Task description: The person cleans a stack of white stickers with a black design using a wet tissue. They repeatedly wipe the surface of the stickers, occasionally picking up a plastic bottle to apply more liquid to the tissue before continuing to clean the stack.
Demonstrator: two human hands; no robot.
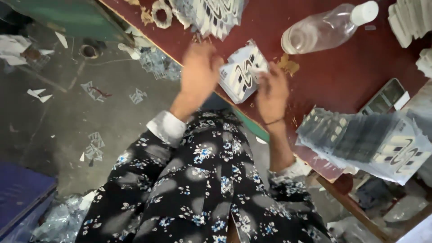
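A small white folded carton (243, 72) with black and grey curved markings sits at the near edge of a dark red table (342, 72). My left hand (198, 74), blurred, presses against the carton's left side. On its right side, the fingers of my right hand (271, 92) grip it; a dark band circles that wrist. Both arms wear a dark floral garment with white cuffs.
A clear plastic bottle (328, 29) with a white cap lies on the table. Fanned stacks of flat cartons lie at right (369, 144) and at the top (216, 13). A phone (384, 96) and a tape roll (161, 11) are nearby. Paper scraps (92, 148) litter the grey floor.
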